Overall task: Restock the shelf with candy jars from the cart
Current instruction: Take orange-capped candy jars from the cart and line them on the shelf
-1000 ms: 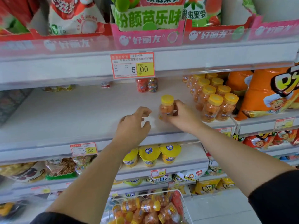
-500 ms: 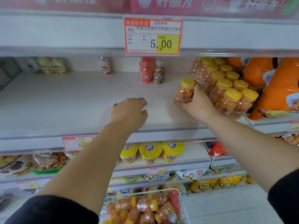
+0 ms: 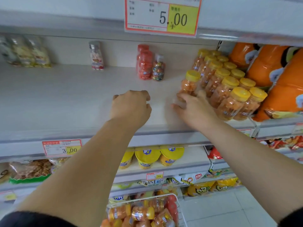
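Observation:
An orange candy jar with a yellow lid point(image 3: 189, 82) stands upright on the white shelf point(image 3: 65, 99), just left of a block of several matching jars point(image 3: 229, 89). My right hand point(image 3: 193, 107) lies in front of this jar's base and hides it. The fingers are loosely spread and blurred, and the thumb sits beside the jar block. My left hand point(image 3: 131, 107) rests on the shelf left of it, fingers loosely curled, holding nothing. More jars point(image 3: 142, 212) lie in the wire cart point(image 3: 177, 205) at the bottom.
At the back of the shelf stand red jars point(image 3: 144, 66), a multicoloured candy bottle point(image 3: 158, 69) and a white bottle point(image 3: 97, 56). Orange snack bags point(image 3: 282, 89) border the jars on the right. Pale packets point(image 3: 27, 53) sit far left. Yellow cups point(image 3: 147, 158) fill the shelf below.
My right hand carried the jar rightwards to the jar block, set it upright and loosened its grip. My left hand stayed on the shelf. The camera moved closer and tilted down.

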A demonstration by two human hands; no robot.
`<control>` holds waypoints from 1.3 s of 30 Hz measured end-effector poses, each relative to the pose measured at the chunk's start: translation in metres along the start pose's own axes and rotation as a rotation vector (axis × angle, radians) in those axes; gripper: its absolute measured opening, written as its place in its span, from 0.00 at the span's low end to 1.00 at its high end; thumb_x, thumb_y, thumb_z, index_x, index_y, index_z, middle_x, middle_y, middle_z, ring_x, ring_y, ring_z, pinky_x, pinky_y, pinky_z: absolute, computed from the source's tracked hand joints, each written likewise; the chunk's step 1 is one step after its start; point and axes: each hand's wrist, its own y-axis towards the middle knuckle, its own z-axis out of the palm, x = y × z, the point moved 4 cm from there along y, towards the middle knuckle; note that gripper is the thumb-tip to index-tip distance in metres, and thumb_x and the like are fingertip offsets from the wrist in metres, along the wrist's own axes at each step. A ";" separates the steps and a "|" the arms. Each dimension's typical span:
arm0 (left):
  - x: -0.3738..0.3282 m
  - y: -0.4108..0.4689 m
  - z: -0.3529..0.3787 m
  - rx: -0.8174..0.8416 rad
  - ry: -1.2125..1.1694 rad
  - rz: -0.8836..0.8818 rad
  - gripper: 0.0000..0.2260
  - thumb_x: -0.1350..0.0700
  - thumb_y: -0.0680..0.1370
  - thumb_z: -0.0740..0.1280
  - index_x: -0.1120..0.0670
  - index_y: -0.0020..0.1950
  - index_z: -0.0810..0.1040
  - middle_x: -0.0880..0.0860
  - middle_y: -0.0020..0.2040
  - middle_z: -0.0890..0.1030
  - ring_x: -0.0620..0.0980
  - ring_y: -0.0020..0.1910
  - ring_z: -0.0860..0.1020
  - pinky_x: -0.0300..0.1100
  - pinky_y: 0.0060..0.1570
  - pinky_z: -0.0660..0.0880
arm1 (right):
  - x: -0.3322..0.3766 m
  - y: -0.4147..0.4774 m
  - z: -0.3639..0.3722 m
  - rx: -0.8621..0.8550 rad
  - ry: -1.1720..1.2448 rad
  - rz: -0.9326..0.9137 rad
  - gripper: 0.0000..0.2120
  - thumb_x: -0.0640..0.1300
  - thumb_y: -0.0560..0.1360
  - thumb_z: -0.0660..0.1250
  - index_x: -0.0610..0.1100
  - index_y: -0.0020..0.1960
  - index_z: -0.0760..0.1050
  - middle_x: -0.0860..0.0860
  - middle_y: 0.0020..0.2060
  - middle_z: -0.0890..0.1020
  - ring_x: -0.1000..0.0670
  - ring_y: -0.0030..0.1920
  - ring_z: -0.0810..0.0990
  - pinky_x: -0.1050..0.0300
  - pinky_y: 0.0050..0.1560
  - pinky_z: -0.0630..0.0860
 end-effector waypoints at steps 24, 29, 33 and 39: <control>0.006 0.003 0.010 -0.124 -0.162 0.043 0.12 0.56 0.80 0.60 0.48 0.58 0.81 0.47 0.56 0.81 0.53 0.49 0.80 0.43 0.48 0.75 | -0.015 0.109 0.026 0.004 -0.043 0.084 0.36 0.66 0.79 0.55 0.51 0.81 0.48 0.39 0.78 0.43 0.38 0.79 0.48 0.43 0.75 0.55; 0.006 0.002 0.009 -0.121 -0.159 0.025 0.12 0.56 0.80 0.61 0.48 0.59 0.81 0.47 0.56 0.81 0.54 0.49 0.80 0.44 0.48 0.76 | -0.005 0.125 0.030 0.017 -0.023 0.149 0.35 0.65 0.80 0.55 0.51 0.81 0.49 0.39 0.79 0.44 0.38 0.79 0.47 0.40 0.75 0.50; 0.006 0.001 0.009 -0.132 -0.171 0.030 0.12 0.56 0.80 0.62 0.48 0.58 0.82 0.47 0.54 0.81 0.53 0.48 0.79 0.45 0.48 0.76 | -0.005 0.137 0.034 -0.001 -0.026 0.162 0.36 0.65 0.79 0.55 0.51 0.81 0.49 0.39 0.79 0.45 0.38 0.78 0.49 0.38 0.75 0.50; 0.006 0.000 0.010 -0.146 -0.181 0.026 0.12 0.56 0.80 0.62 0.47 0.59 0.81 0.46 0.55 0.81 0.52 0.48 0.80 0.45 0.48 0.77 | -0.013 0.148 0.037 0.003 -0.047 0.168 0.38 0.66 0.78 0.55 0.50 0.81 0.48 0.40 0.79 0.42 0.36 0.78 0.46 0.38 0.75 0.49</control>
